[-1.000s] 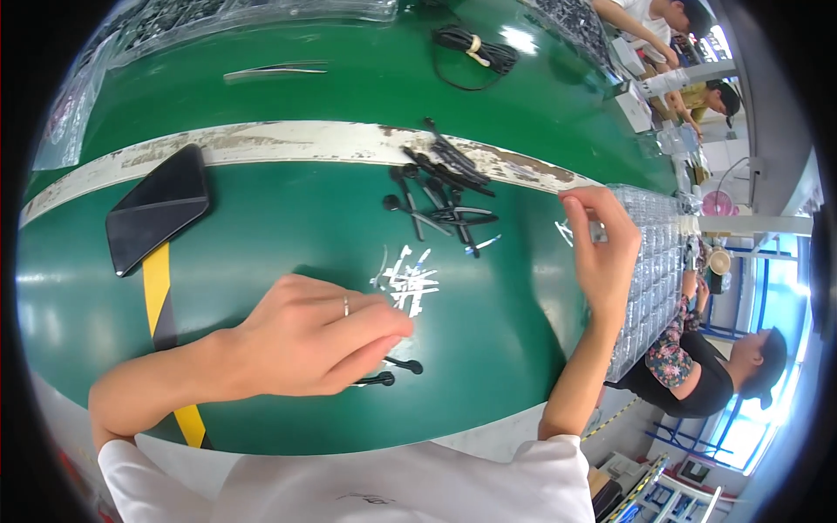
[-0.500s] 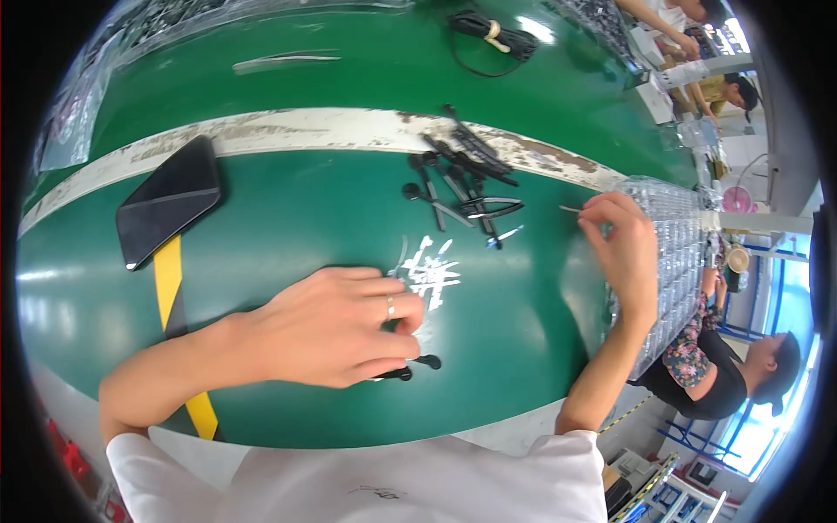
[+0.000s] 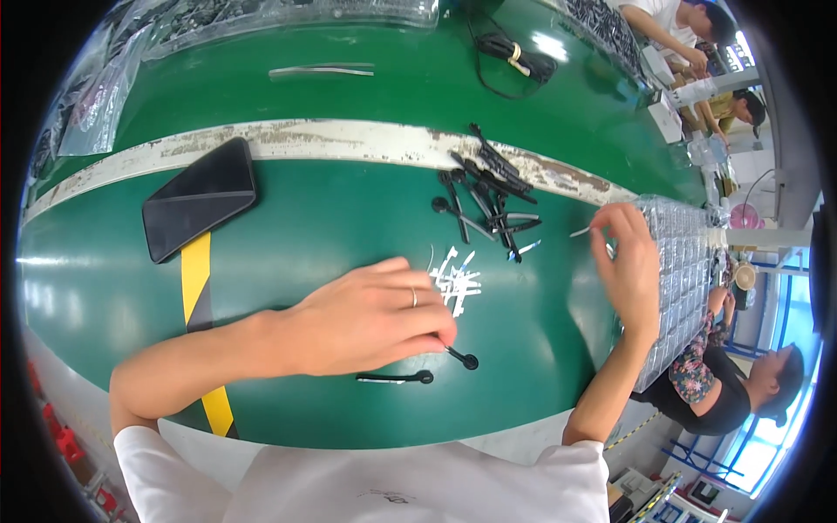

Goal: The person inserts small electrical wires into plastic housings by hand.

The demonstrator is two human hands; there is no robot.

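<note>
Thumb and fingers of my left hand [image 3: 370, 314] are closed on a thin black strip [image 3: 467, 358] with a round end, which pokes out past the fingertips. A similar black strip [image 3: 397, 378] lies below this hand, apart from it. Just beyond the left fingertips is a small pile of white slips [image 3: 458, 283]. At the right, my right hand [image 3: 629, 266] pinches a short, thin whitish strip [image 3: 581, 232], held between thumb and index finger. Farther off, between the hands, several black strips with round ends [image 3: 488, 196] lie in a loose heap.
A dark phone-like slab [image 3: 200, 199] lies at the left by yellow-black tape [image 3: 196, 270]. Clear plastic trays [image 3: 676, 270] are stacked beside my right arm. Behind the worn white strip [image 3: 349, 139] are a bundled black cable [image 3: 519, 59] and thin strips [image 3: 323, 70]. Other people sit at the right.
The whole view has shifted, so things stand farther right and lower. My left hand has drawn one black strip slightly right, away from the other, which now shows fully. My right hand keeps its pinch.
</note>
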